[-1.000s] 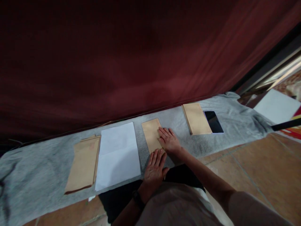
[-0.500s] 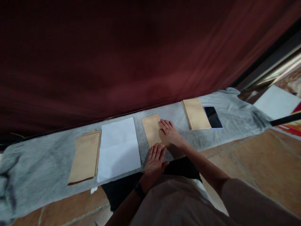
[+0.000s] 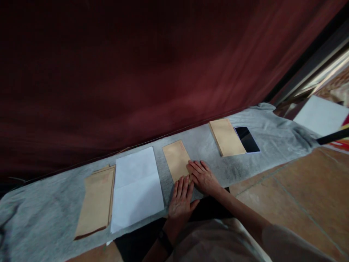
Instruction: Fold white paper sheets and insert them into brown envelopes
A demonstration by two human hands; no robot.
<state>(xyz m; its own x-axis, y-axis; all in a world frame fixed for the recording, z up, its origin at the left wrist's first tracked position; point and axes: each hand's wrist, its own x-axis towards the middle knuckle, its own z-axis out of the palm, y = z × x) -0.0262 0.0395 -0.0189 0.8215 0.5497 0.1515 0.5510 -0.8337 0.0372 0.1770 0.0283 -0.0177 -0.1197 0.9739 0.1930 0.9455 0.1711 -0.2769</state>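
Note:
A brown paper envelope (image 3: pixel 176 158) lies flat on the grey cloth in front of me, its near end partly hidden under my hands. My left hand (image 3: pixel 181 198) rests on that near end with fingers stretched out flat. My right hand (image 3: pixel 203 176) lies flat along the envelope's lower right edge, its fingertips on the paper. Left of the envelope is a stack of white paper (image 3: pixel 137 191) with a crease across it. Beyond that lies a pile of brown envelopes (image 3: pixel 96 202). On the right is another stack of brown envelopes (image 3: pixel 227 137).
The grey cloth (image 3: pixel 46 203) covers a long narrow surface against a dark red curtain (image 3: pixel 152 72). A phone (image 3: pixel 247 139) lies beside the right stack. A black bar (image 3: pixel 334 136) and a white panel (image 3: pixel 321 114) are at far right, above the tiled floor (image 3: pixel 302 193).
My right hand has slid down the envelope toward its near end, closer to my left hand. The left hand stays on the near end. The view has shifted slightly.

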